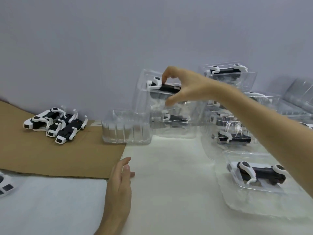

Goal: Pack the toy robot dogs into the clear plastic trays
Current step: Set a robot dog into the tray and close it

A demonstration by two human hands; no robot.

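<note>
My right hand (184, 85) reaches to the back and grips a clear plastic tray (144, 85) that holds a black and white toy robot dog (162, 86), on top of a stack of packed trays. My left hand (121, 177) hovers flat and open over the table's middle, holding nothing. Three loose robot dogs (55, 125) lie in a heap on the brown cardboard (50, 158) at the left. An empty clear tray (127, 128) stands at the cardboard's far right corner. A packed tray (257, 173) lies at the near right.
More packed trays (233, 136) are piled at the back right against the pale wall, one high up (228, 73). Part of another robot dog (5, 185) shows at the left edge. White padded sheet (169, 175) covers the table.
</note>
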